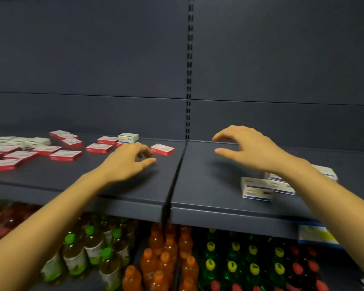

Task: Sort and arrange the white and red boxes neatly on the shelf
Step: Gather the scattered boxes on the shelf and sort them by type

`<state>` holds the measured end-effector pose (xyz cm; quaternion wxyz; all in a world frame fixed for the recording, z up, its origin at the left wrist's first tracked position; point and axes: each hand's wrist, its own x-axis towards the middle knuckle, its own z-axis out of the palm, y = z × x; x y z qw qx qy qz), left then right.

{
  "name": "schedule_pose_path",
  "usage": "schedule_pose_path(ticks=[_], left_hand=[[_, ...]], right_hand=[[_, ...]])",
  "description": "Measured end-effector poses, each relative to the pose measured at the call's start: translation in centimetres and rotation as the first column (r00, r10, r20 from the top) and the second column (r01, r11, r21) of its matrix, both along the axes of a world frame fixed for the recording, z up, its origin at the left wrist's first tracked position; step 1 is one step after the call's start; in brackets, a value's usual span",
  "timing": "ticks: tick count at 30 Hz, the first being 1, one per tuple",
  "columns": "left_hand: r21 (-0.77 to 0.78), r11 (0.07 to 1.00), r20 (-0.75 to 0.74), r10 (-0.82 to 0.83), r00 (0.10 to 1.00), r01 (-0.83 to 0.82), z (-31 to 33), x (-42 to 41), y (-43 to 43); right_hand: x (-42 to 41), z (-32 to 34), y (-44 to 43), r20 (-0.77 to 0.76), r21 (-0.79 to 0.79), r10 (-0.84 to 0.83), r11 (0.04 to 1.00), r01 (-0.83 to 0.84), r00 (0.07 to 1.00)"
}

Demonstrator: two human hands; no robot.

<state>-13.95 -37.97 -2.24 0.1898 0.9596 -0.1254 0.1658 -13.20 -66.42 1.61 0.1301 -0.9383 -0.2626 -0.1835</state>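
Both hands are empty, the left hand (130,159) in an open grip by a red box (162,149) near the shelf (198,198) gap, the right hand (246,148) spread; a careless reach could nudge it in

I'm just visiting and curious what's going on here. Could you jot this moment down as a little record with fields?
setting: dark shelf in two sections
left section: red boxes scattered flat, a white box among them
right section: white boxes grouped near the front
left hand: open, empty, fingers near a red box
right hand: open, empty, above bare shelf
below: bottles with green, orange, yellow and red caps
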Motion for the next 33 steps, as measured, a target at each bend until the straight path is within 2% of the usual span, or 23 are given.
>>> schedule_pose_path(ticks=[7,14,17,24,28,33], left_hand=[[0.03,0.997,-0.004,0.072,0.997,-0.072,1.0,0.9,8.2],[0.046,0.999,0.015,0.026,1.0,-0.027,1.0,3.9,13.9],[0.052,0.999,0.004,-0.011,1.0,0.011,0.9,5.3,15.7],[0.097,0.991,-0.009,-0.094,0.996,0.094,1.5,9.2,18.0],[0.113,0.979,-0.022,-0.166,0.986,0.167,1.9,11.6,17.3],[0.143,0.966,-0.142,-0.196,0.97,0.216,1.4,14.7,15.8]], right_hand=[[4.4,-1.4,9.1,-0.118,-0.028,-0.023,0.999,0.02,0.993],[9.4,-3.7,15.6,-0.28,-0.087,-0.215,0.976,0.198,0.936],[10.6,-4.5,17.3,-0.306,-0.154,-0.315,0.948,0.28,0.899],[10.3,-5.5,19.0,-0.268,-0.156,-0.464,0.886,0.438,0.844],[8.3,-4.7,19.3,-0.168,-0.115,-0.459,0.888,0.445,0.873],[5.3,-4.1,18.9,-0.043,-0.018,-0.432,0.902,0.432,0.901]])
